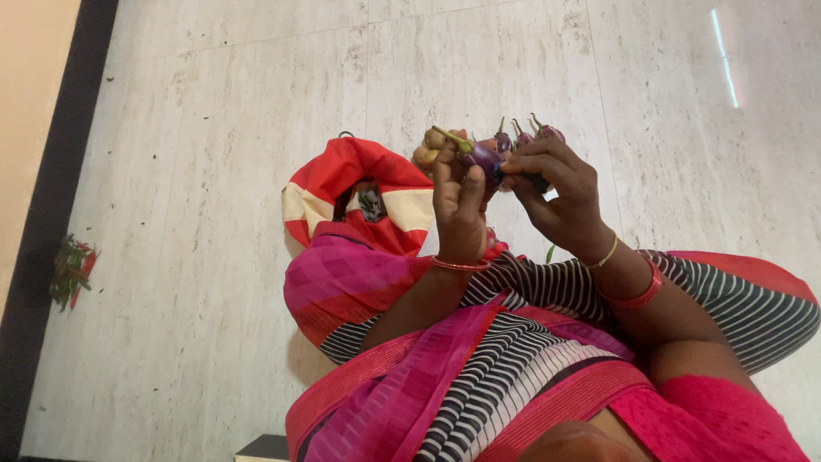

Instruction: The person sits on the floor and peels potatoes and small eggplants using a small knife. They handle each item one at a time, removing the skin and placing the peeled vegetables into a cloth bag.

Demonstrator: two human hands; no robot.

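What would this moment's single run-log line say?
left hand: holds small purple eggplant | right hand: grips it too | more eggplants behind | red-and-cream bag on floor

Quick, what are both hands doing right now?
Left hand: closed on a small purple eggplant.
Right hand: fingers curled at the same eggplant; its own grip cannot be told.

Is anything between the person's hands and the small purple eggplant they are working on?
Nothing visible. The left hand and the right hand both already grip the small round purple eggplant with a green stem, held up above the pale stone floor. More small eggplants lie just behind it.
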